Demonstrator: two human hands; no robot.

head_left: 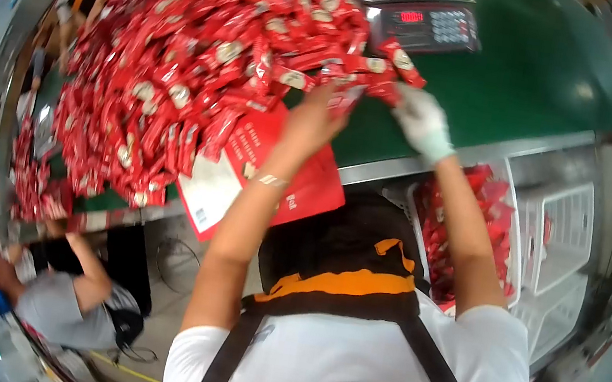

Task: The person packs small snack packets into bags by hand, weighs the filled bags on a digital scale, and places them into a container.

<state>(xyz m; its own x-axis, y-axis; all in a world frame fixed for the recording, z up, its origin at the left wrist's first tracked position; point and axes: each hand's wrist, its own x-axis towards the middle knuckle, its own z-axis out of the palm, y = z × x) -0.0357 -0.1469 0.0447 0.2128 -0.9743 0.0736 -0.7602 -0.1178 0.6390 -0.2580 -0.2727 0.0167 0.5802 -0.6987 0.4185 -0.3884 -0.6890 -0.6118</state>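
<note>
Small glossy red packets (208, 52) with cream labels lie in a big heap on the green table. My left hand (314, 120), bare, is closed around a red packet (346, 96) at the heap's near right edge. Facing it, my right hand (421, 121) wears a white glove, and its fingers pinch the end of another red packet (384, 90); both are slightly blurred. One more labelled packet (403, 62) lies just beyond the glove, in front of the scale. Below my left forearm, a flat red and white printed carton or bag (307, 183) juts over the table edge.
A digital scale (427, 25) with a lit red display stands at the back. Right of my body, a white crate (514, 220) holds red packets, beside stacked clear plastic baskets (562, 235). A co-worker in a grey shirt (67, 306) works at lower left; others are at upper left.
</note>
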